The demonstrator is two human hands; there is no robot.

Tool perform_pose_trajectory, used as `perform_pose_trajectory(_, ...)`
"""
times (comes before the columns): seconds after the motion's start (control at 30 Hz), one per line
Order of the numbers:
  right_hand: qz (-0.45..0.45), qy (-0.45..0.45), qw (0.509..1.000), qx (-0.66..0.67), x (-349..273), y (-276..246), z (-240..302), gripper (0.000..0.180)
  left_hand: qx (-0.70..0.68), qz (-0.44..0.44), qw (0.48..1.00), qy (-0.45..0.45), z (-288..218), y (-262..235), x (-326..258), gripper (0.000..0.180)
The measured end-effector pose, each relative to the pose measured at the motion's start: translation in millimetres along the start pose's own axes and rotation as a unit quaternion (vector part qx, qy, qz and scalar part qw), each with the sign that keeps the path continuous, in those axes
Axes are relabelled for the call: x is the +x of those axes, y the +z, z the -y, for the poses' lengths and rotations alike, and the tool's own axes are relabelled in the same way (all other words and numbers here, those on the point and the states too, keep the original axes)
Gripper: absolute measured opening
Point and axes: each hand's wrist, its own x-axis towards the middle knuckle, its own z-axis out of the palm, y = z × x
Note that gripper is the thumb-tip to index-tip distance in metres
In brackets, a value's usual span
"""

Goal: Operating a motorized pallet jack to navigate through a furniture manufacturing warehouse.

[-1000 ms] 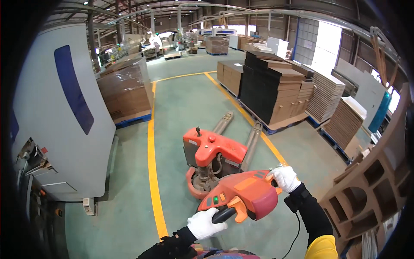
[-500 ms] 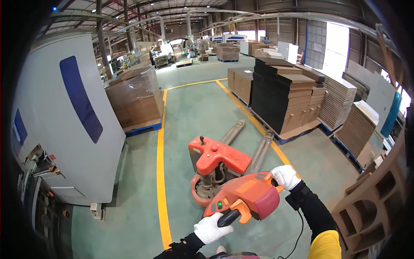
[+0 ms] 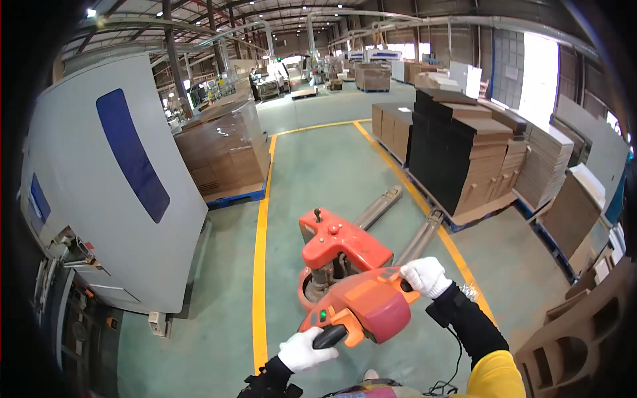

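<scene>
In front of me stands a red-orange electric pallet truck [image 3: 355, 247], its control handle [image 3: 386, 312] tilted toward me. My left hand [image 3: 305, 350], in a white glove, is wrapped round the black grip [image 3: 329, 336] on the handle's left side. On the other side, my right hand [image 3: 426, 276], also gloved in white, closes over the right grip, which is mostly hidden beneath the fingers. Two metal forks [image 3: 379, 208] point away to the far right, with no load on them. A small green light glows on the handle.
A large grey-white machine [image 3: 142, 245] stands close on the left, before a wrapped pallet of cartons [image 3: 229, 149]. Stacks of dark and brown boards [image 3: 458, 159] sit on blue pallets at right. Yellow lines [image 3: 261, 285] border the green floor lane. Cut-out board panels [image 3: 564, 351] are near right.
The surroundings and the truck's body have shifted right in view. The handle and both hands have swung slightly left, and both hands keep their hold.
</scene>
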Motion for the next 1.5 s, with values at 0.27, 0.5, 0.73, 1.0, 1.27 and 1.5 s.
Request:
perform_pose_trajectory(0.27,0.024,0.077,0.997,0.017,89.8,52.3,-5.8,0.053,0.040,-0.187,0.981,-0.042,6.1,-65.8,47.4,0.062)
perform_pose_trajectory(0.5,0.025,0.105,0.993,0.046,154.5,79.6,4.8,0.052,0.070,-0.217,0.972,-0.062,33.8,-128.8,85.4,0.062)
perform_pose_trajectory(0.73,-0.022,0.144,0.988,0.058,223.0,122.5,15.8,0.055,0.041,-0.180,0.983,0.010,59.9,-216.8,126.7,0.057)
perform_pose_trajectory(1.0,-0.080,0.189,0.978,0.041,297.9,170.2,37.1,0.052,0.063,-0.130,0.988,0.048,107.7,-312.2,179.9,0.054)
perform_pose_trajectory(1.27,-0.083,0.239,0.967,0.024,374.4,221.1,61.8,0.049,0.080,-0.133,0.984,0.091,147.6,-412.0,232.9,0.053)
perform_pose_trajectory(1.5,-0.113,0.220,0.969,-0.013,431.8,262.8,62.5,0.040,0.097,-0.096,0.985,0.103,166.3,-489.5,291.9,0.054)
